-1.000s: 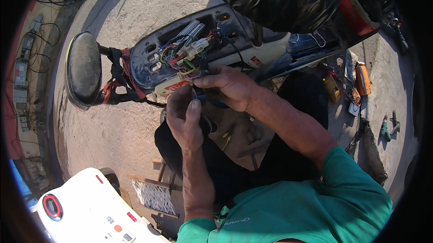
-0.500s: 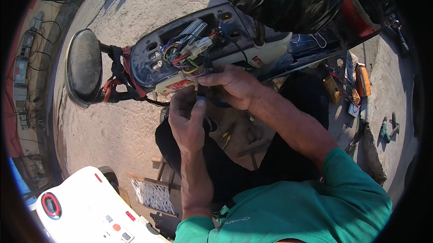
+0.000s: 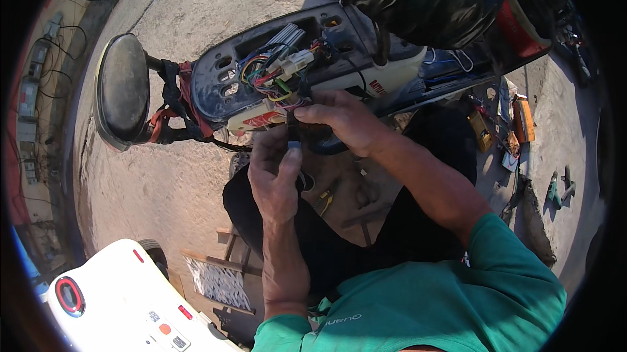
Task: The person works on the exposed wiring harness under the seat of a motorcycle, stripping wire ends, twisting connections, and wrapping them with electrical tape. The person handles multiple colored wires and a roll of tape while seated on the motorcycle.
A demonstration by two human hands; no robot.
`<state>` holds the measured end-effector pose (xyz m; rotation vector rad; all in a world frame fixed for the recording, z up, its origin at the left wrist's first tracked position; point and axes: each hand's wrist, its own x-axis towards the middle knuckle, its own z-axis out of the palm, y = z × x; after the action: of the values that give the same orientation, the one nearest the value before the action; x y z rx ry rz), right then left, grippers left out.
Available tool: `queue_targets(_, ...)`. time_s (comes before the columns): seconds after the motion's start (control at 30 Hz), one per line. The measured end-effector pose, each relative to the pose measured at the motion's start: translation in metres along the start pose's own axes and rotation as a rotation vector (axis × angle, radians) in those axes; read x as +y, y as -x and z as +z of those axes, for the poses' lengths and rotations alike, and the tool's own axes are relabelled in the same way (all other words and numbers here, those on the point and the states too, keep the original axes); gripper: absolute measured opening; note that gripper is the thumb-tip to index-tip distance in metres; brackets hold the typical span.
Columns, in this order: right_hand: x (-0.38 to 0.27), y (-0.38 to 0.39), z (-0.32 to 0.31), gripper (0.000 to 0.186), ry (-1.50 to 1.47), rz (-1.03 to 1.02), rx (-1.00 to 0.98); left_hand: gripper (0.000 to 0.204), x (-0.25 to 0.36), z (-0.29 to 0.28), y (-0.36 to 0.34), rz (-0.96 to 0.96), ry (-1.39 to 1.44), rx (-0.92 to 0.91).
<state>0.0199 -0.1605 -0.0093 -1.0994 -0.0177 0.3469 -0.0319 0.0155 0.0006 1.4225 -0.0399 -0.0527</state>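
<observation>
Here at frame centre, my left hand [image 3: 273,185] pinches a thin dark strip [image 3: 292,133] between thumb and fingers. My right hand [image 3: 346,122] curls at its upper end, fingertips partly hidden; whether they're gripping, I can't tell. Coloured wires [image 3: 264,79] spill just above, on the scooter [image 3: 208,96]; upper left, a black pad [image 3: 123,91].

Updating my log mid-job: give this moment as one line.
left hand: pinching small piece, kind unclear | right hand: at wire bundle | white connector: above dark deck
</observation>
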Motion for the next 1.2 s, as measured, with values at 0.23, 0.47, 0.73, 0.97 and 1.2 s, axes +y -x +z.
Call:
queue_targets(0.23, -0.009, 0.001, 0.004, 0.033, 0.066, 0.025, -0.006, 0.050, -0.002, 0.000, 0.000, 0.004, -0.006, 0.045)
queue_targets(0.47, -0.003, 0.000, 0.000, 0.034, 0.083, 0.003, -0.006, 0.046, 0.001, 0.001, -0.002, -0.044, -0.010, 0.009)
queue_targets(0.73, -0.010, 0.003, -0.002, 0.037, 0.142, -0.049, -0.007, 0.033, 0.005, 0.006, -0.010, -0.012, -0.166, 0.013)
queue_targets(0.97, -0.006, 0.010, -0.001, 0.036, 0.196, -0.030, 0.025, 0.035, -0.011, 0.005, -0.011, -0.067, 0.202, -0.061)
queue_targets(1.2, -0.012, 0.033, -0.007, 0.028, 0.295, -0.171, 0.173, 0.041, -0.006, 0.009, -0.010, -0.127, 0.194, -0.039)
